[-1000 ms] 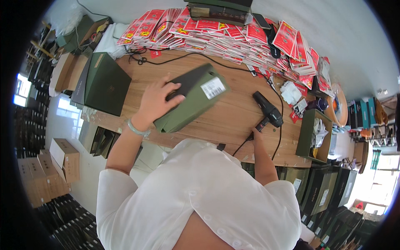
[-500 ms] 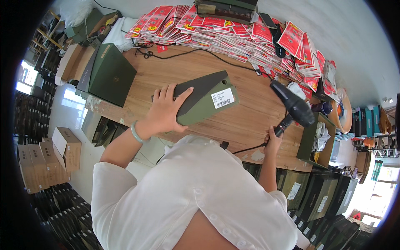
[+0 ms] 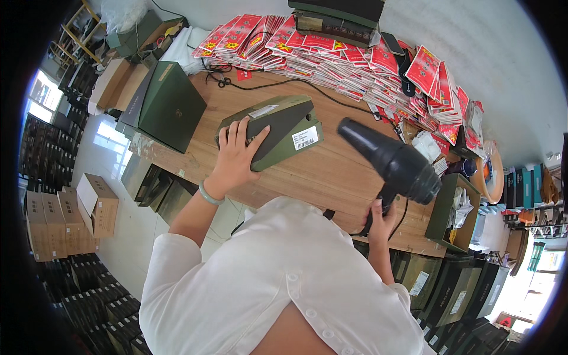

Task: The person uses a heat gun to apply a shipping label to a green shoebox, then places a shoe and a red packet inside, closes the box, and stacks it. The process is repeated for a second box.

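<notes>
1. The left hand is lying open, fingers spread, on the green box, mid-table.
2. The right hand is gripping the black heat gun, its nozzle aiming left toward the box.

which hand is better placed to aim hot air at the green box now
Right. The right hand grips the black heat gun, its nozzle pointing toward the green box. The left hand lies flat on the box, steadying it on the table.
</notes>
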Tool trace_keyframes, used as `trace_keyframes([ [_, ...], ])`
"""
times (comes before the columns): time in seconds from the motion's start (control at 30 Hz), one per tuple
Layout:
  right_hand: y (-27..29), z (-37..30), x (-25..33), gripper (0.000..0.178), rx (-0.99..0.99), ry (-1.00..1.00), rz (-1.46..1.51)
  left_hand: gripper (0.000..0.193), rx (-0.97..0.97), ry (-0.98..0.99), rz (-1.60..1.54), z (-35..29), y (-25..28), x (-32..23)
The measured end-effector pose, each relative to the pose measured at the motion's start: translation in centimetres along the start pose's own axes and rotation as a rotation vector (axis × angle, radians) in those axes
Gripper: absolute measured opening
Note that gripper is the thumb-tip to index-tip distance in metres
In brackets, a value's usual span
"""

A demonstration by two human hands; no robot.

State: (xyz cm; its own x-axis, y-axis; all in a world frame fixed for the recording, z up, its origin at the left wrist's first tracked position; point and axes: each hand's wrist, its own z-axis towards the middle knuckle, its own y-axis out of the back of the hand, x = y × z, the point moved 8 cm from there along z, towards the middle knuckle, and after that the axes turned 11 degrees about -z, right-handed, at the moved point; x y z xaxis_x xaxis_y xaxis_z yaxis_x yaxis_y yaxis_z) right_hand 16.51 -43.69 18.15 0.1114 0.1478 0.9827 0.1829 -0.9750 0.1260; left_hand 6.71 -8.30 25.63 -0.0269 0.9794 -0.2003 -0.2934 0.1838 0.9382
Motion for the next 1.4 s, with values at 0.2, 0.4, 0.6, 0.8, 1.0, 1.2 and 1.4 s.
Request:
trace_keyframes([
  [0.2,-2.7,-1.7,1.0,0.037,0.189,0.057,-0.158,0.116,0.008,0.016,-0.041,0.4,0.8,0.6],
  [0.4,-3.7,-1.4,1.7,0.040,0.196,0.049,-0.167,0.111,-0.022,0.049,-0.070,0.7,1.2,2.3],
  [0.6,-4.1,-0.7,2.0,0.040,0.158,0.198,-0.252,0.102,-0.070,0.061,-0.116,1.4,1.5,3.3],
  [0.8,-4.1,-0.4,0.5,0.039,0.112,-0.083,-0.038,0.101,-0.078,0.089,-0.181,1.7,1.8,3.9],
  [1.0,-6.2,-1.1,2.6,0.041,0.315,-0.028,-0.022,0.103,-0.083,0.104,-0.212,1.8,1.8,3.7],
  [1.2,-6.6,-0.9,3.4,0.055,0.186,0.088,-0.133,0.104,-0.085,0.106,-0.215,1.8,1.7,3.8],
  [1.4,-6.8,-0.4,4.2,0.061,0.175,0.262,-0.302,0.104,-0.077,0.106,-0.227,1.7,1.6,3.6],
])
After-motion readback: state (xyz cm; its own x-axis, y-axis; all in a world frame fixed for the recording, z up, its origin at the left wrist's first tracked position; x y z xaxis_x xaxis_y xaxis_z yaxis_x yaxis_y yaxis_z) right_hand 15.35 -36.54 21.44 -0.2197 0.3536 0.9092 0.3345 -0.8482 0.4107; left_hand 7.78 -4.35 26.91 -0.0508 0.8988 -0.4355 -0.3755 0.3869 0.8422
